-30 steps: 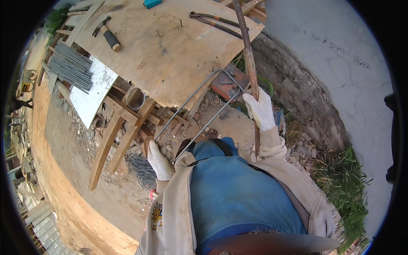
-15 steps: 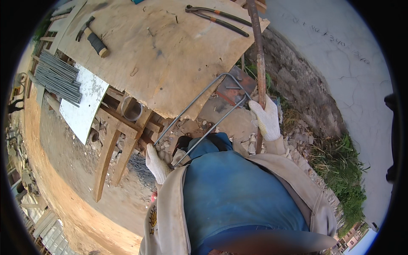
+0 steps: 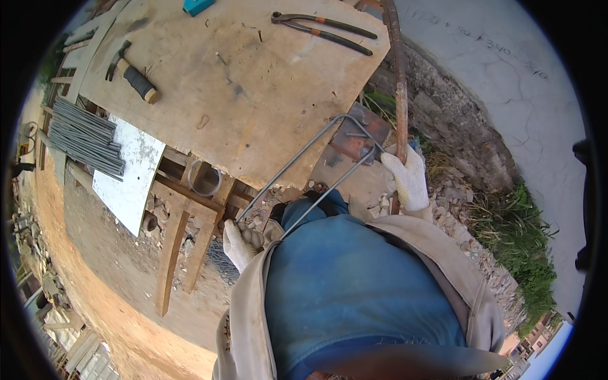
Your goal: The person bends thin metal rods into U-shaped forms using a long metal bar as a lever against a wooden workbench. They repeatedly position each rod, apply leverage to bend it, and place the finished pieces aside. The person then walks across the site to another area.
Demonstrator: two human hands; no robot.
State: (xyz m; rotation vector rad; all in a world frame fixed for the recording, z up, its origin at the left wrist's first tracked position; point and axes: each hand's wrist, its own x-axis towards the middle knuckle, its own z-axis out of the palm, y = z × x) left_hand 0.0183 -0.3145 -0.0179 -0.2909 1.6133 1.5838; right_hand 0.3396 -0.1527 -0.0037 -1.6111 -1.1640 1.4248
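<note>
My left hand (image 3: 239,246), in a white knitted glove, is closed on the near end of a rebar stirrup (image 3: 288,161), a thin grey rod bent into a long narrow loop. Its far bend reaches over a rusty metal plate (image 3: 375,124) beside the board. Two long sides of the stirrup run back toward my body, and part of its near end is hidden by my jacket. My right hand (image 3: 408,182), gloved too, is wrapped round a long rusty steel bar (image 3: 400,82) that stands close to the stirrup's far corner.
A plywood tabletop (image 3: 190,82) carries a hammer (image 3: 133,75), end-cutting pincers (image 3: 323,31) and a teal object (image 3: 197,6). Straight cut rods (image 3: 85,136) lie on a white board (image 3: 134,171). A wire coil (image 3: 204,180) hangs by the wooden legs. Right stands a wall (image 3: 494,95).
The whole view has shifted a little. The rusty bar and my right hand appear farther right, now clear of the tabletop's far-right corner. Both hands keep their holds.
</note>
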